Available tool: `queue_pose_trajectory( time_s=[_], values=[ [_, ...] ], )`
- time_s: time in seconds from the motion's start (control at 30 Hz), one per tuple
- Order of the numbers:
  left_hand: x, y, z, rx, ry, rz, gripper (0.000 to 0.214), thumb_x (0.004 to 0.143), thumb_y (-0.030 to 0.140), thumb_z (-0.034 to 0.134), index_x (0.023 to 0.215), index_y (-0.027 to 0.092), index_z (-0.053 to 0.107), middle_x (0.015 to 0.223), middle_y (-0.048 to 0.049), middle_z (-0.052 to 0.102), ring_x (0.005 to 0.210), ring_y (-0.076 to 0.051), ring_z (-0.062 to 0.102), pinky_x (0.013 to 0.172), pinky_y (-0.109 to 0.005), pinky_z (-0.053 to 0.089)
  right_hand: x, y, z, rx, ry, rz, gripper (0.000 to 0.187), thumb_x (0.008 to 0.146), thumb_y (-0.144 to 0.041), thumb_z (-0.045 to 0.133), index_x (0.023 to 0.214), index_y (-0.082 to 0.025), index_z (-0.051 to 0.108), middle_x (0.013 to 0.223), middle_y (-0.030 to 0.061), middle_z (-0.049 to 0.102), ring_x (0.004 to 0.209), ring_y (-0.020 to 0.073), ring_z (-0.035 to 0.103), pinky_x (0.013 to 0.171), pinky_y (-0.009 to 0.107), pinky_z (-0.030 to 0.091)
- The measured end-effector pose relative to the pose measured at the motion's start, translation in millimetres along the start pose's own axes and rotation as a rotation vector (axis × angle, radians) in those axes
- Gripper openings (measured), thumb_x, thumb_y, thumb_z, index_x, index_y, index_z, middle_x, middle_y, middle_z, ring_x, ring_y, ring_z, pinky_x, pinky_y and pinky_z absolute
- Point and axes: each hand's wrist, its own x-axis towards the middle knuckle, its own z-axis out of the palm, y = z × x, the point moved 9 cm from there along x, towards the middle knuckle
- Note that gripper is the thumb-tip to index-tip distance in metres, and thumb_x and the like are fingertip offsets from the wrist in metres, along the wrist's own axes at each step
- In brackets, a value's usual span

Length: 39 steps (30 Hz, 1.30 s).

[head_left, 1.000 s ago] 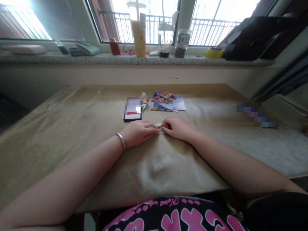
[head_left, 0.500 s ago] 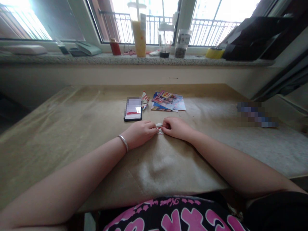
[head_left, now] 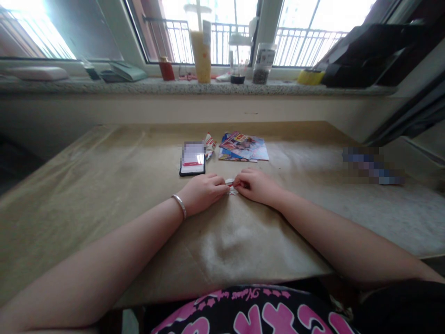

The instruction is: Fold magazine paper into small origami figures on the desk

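Between my two hands lies a small piece of white and red paper [head_left: 231, 189], mostly covered by my fingers. My left hand [head_left: 206, 191], with a silver bangle at its wrist, is closed on the paper's left side. My right hand [head_left: 256, 184] pinches its right side, fingers curled inward. Both hands rest low on the tabletop. Just beyond my left hand is a phone [head_left: 192, 159] with its screen lit. A folded white and red paper piece [head_left: 209, 146] stands beside the phone.
A stack of colourful printed sheets [head_left: 243, 147] lies past my right hand. Far right on the table [head_left: 139, 250] is a blurred, bluish item [head_left: 370, 166]. Along the stone windowsill [head_left: 139, 87] stand a tall yellow drink cup [head_left: 202, 58], a red bottle [head_left: 167, 69] and a clear jar [head_left: 263, 65].
My right hand has shifted slightly at the paper, its fingers lifting a little, and more of the paper shows. The left hand stays almost in place.
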Motion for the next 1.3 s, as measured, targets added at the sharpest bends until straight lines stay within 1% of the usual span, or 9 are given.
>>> queue_pose_trajectory(
  time_s=[0.13,0.27,0.37,0.53,0.63,0.83,0.97,1.13,1.3],
  values=[
    [-1.1,-8.1,1.2,0.013,0.003,0.000,0.017,0.090,0.018,0.048,0.094,0.019,0.065,0.085,-0.0048,0.063,0.075,-0.015,0.056,0.064,-0.025,0.044,-0.8,-3.0,0.2,-0.068,-0.010,-0.012,0.016,0.084,-0.025,0.053,0.090,-0.020,0.067,0.087,0.0047,0.063,0.084,0.0163,0.054,0.072,0.025,0.037],
    [-2.7,-14.0,0.6,-0.043,0.052,0.009,0.019,0.091,0.017,0.047,0.096,0.019,0.065,0.090,-0.0045,0.065,0.078,-0.014,0.057,0.069,-0.026,0.044,-1.3,-6.8,0.8,-0.129,-0.019,-0.028,0.021,0.087,-0.027,0.049,0.096,-0.022,0.067,0.091,0.0044,0.064,0.085,0.0170,0.056,0.070,0.026,0.036],
    [-3.2,-13.5,2.2,-0.014,0.045,0.012,0.021,0.091,0.019,0.046,0.100,0.020,0.065,0.085,-0.0042,0.065,0.075,-0.014,0.057,0.065,-0.026,0.044,-2.2,-8.3,0.1,-0.159,-0.025,-0.026,0.023,0.088,-0.027,0.048,0.100,-0.024,0.067,0.093,0.0041,0.064,0.084,0.0168,0.057,0.067,0.026,0.035],
    [-4.2,-12.4,0.8,-0.022,0.056,0.002,0.022,0.092,0.019,0.046,0.102,0.022,0.066,0.087,-0.0037,0.066,0.076,-0.014,0.057,0.065,-0.025,0.043,-3.3,-6.3,0.0,-0.171,-0.046,0.012,0.025,0.088,-0.029,0.048,0.103,-0.026,0.068,0.094,0.0039,0.065,0.083,0.0161,0.058,0.067,0.025,0.036],
    [-4.3,-12.8,1.0,-0.050,0.057,-0.006,0.023,0.091,0.017,0.046,0.101,0.022,0.066,0.090,-0.0038,0.066,0.078,-0.014,0.057,0.067,-0.025,0.044,-2.7,-5.9,0.2,-0.180,-0.047,0.018,0.025,0.087,-0.029,0.048,0.101,-0.025,0.069,0.092,0.0040,0.064,0.081,0.0159,0.057,0.065,0.025,0.036],
    [-2.2,-10.2,-0.7,-0.053,0.048,-0.026,0.022,0.090,0.017,0.048,0.099,0.022,0.067,0.094,-0.0041,0.067,0.079,-0.014,0.057,0.068,-0.025,0.044,-0.3,-10.8,-0.8,-0.220,-0.046,-0.006,0.022,0.086,-0.027,0.049,0.089,-0.021,0.070,0.084,0.0055,0.062,0.080,0.0167,0.055,0.066,0.026,0.036],
    [-1.3,-9.0,-2.5,-0.025,0.033,-0.046,0.021,0.091,0.019,0.048,0.097,0.021,0.068,0.089,-0.0043,0.066,0.077,-0.014,0.057,0.066,-0.026,0.044,-1.6,-18.9,0.1,-0.290,-0.067,-0.064,0.025,0.088,-0.027,0.045,0.090,-0.020,0.070,0.087,0.0067,0.063,0.084,0.0182,0.055,0.067,0.028,0.035],
    [-1.6,-9.3,-1.1,-0.032,0.027,-0.035,0.022,0.092,0.019,0.046,0.101,0.022,0.066,0.092,-0.0029,0.067,0.079,-0.014,0.057,0.066,-0.025,0.044,-4.9,-22.2,1.6,-0.312,-0.083,-0.104,0.028,0.090,-0.024,0.043,0.103,-0.023,0.067,0.094,0.0065,0.065,0.087,0.0186,0.054,0.068,0.028,0.035],
    [-0.6,-9.8,0.1,-0.038,-0.001,-0.041,0.023,0.089,0.016,0.047,0.100,0.021,0.066,0.092,-0.0036,0.066,0.080,-0.015,0.057,0.067,-0.025,0.045,-4.0,-20.7,-0.8,-0.289,-0.085,-0.078,0.026,0.087,-0.023,0.044,0.094,-0.023,0.069,0.091,0.0054,0.064,0.084,0.0175,0.056,0.066,0.027,0.035]
  ],
)
